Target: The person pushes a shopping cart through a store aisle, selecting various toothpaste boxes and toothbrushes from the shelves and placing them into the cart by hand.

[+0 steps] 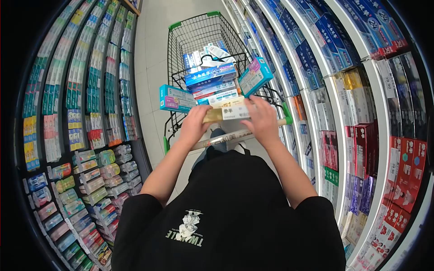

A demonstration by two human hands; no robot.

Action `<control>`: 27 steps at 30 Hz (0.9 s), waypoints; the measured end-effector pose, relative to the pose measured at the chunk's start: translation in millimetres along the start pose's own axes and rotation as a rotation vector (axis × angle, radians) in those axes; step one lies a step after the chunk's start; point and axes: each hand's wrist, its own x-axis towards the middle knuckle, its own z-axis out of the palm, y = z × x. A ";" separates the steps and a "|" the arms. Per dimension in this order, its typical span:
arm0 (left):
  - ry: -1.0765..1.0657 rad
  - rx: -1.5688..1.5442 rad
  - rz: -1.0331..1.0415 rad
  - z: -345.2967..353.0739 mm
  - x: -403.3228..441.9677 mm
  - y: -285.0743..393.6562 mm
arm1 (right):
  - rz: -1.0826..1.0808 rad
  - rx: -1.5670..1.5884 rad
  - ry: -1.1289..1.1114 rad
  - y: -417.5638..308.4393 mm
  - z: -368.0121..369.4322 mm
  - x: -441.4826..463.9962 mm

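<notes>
My left hand [194,125] and my right hand [261,120] hold a gold and white toothpaste box [224,112] level between them, one at each end. It is just above the handle [226,136] of a shopping cart [169,52]. Beyond it, stacked toothpaste boxes lie in the cart's near part, with a blue box [210,76] on top. A teal box [178,99] sticks out to the left of the stack, and another teal box [256,77] leans at its right. Further in, several white and blue boxes [193,59] lie partly hidden.
On the left, a rack holds hanging toothbrush packs [53,92] and several small packages [86,198] lower down. Shelves of boxed toothpaste [327,38] run close along the cart's right side. Tiled floor [153,40] shows between the left rack and the cart.
</notes>
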 end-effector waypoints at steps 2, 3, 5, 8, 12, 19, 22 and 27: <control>0.026 -0.025 -0.142 5.6 2.9 -20.0 | 0.120 0.002 -0.041 12.3 0.3 -9.4; 0.038 -0.045 -0.222 9.4 5.0 -29.6 | 0.177 0.026 -0.093 22.7 9.0 -23.3; 0.061 -0.093 -0.335 22.6 9.8 -56.3 | 0.237 0.038 -0.151 35.6 25.0 -43.5; 0.050 -0.143 -0.447 38.3 20.5 -78.2 | 0.310 0.037 -0.336 41.5 34.8 -70.7; 0.044 -0.042 -0.420 54.0 33.7 -87.5 | 0.300 0.024 -0.248 38.5 31.2 -72.1; 0.195 0.216 -0.254 66.7 23.1 -73.2 | 0.320 -0.003 -0.258 33.4 27.4 -81.4; 0.130 0.146 -0.321 67.9 30.6 -87.5 | 0.300 -0.012 -0.248 32.9 27.2 -83.8; 0.165 0.246 -0.306 51.4 33.9 -57.0 | 0.269 0.016 -0.207 32.6 31.9 -85.5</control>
